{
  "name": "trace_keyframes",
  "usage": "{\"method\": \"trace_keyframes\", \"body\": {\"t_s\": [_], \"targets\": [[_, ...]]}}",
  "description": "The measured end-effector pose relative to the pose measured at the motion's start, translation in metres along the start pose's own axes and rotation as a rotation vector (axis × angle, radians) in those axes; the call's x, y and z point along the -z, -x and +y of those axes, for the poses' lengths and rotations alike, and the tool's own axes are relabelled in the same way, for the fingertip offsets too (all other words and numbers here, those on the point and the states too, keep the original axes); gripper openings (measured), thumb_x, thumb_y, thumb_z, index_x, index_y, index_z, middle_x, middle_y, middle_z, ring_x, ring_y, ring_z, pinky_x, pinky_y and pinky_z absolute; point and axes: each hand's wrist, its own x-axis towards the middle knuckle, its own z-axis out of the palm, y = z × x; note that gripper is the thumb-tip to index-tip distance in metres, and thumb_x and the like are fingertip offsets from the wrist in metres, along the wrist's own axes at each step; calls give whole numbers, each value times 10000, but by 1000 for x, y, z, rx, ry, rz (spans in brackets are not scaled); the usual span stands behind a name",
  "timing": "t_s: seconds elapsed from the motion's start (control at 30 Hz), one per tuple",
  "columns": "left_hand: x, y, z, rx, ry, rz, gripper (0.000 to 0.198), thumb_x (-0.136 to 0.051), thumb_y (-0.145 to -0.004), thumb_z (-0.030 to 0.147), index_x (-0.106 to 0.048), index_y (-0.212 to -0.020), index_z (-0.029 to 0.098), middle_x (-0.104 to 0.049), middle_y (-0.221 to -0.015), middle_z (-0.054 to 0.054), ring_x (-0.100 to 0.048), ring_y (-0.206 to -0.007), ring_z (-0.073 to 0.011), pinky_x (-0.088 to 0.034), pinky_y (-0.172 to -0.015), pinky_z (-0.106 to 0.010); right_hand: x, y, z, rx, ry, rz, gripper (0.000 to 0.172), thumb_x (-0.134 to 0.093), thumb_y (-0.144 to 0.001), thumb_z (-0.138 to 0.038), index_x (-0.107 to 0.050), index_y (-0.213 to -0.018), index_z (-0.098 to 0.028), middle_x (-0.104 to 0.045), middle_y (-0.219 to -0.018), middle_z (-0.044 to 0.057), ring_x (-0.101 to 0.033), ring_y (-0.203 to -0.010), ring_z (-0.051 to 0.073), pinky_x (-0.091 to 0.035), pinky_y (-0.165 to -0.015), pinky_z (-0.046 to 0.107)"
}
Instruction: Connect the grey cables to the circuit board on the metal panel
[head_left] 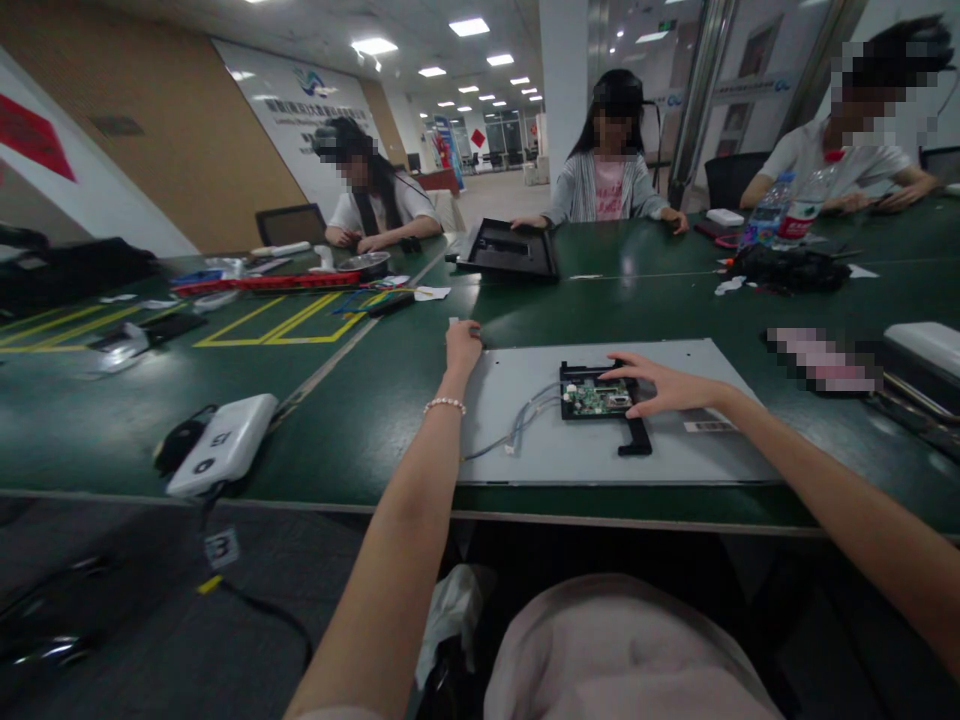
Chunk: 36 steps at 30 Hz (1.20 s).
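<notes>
A flat grey panel (525, 460) lies on the green table in front of me. On it sits a black plastic bracket (637, 440) with a green circuit board (592, 398) in it. Grey cables (517, 425) run from the board toward the panel's left edge. My right hand (664, 385) is over the right end of the board, thumb and fingers spread and touching the board or bracket. My left hand (463, 345), with a beaded bracelet on the wrist, is at the panel's far left corner. Its fingers are curled, and a small pale bit shows beside them; what they hold is unclear.
A white power bank (225, 445) with a black cable lies left. Across the table, a person's hand touches a black tray-like housing (510, 248). Bottles (799, 210) and a black bundle (787, 268) stand back right. Red strips (300, 281) lie back left. Two other people sit opposite.
</notes>
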Motion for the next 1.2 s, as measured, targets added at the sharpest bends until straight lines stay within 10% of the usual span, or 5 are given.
{"method": "trace_keyframes", "body": {"t_s": [0.7,1.07,1.2], "targets": [[24,16,16,47,-267,53,274,-525,-830,139,-768,-956,144,-731,-997,-152,-662,-965,-285,-501,-869,-374,1,0,-2,-5,-5,-8,738,-665,-765,-643,-459,-1423,-379,-122,-1626,-13,-138,-1477,340,-149,-1195,532],[21,58,148,-611,-39,-346,298,-533,-840,134,-783,-999,170,-758,-968,-55,-685,-891,-179,-500,-884,-268,1,0,-5,8,18,6,751,-663,-775,-645,-448,-1430,-348,-156,-1616,23,-156,-1475,321,-169,-1193,512],[7,86,165,-699,-174,-423,302,-534,-820,109,-787,-967,181,-752,-977,-65,-676,-923,-181,-496,-901,-274,2,0,-7,6,15,-3,733,-660,-780,-645,-466,-1419,-343,-142,-1619,16,-160,-1473,327,-170,-1195,503]]}}
